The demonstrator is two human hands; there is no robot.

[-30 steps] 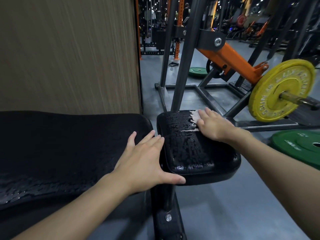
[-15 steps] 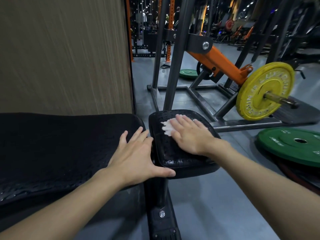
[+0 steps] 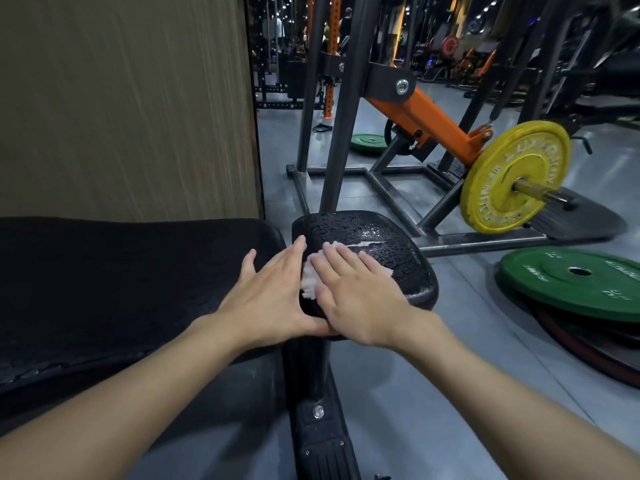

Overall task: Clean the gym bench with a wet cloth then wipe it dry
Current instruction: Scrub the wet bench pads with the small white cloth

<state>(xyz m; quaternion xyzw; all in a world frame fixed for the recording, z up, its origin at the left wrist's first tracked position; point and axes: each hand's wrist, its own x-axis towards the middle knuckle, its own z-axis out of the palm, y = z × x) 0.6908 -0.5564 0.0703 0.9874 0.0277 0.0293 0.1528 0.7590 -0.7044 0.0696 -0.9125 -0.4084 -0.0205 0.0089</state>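
The black gym bench has a long back pad point(image 3: 104, 292) on the left and a small seat pad point(image 3: 381, 247) beside it, beaded with water. My right hand point(image 3: 353, 292) presses a white cloth point(image 3: 310, 282) flat onto the seat pad's near left part, fingers straight. The cloth is mostly hidden under the palm. My left hand point(image 3: 270, 296) lies flat over the gap between the two pads, fingers spread, thumb along the seat pad's front edge. A pale wet streak runs across the seat pad past my fingertips.
A dark steel machine frame point(image 3: 343, 109) with an orange arm point(image 3: 426, 119) and a yellow plate point(image 3: 512, 178) stands behind the seat. Green plates point(image 3: 571, 282) lie stacked on the grey floor at right. A wood-grain wall panel point(image 3: 121, 105) rises behind the back pad.
My right hand has slid the cloth from the seat pad's far right corner across to its near left part, close to my left hand. My left hand has stayed in place.
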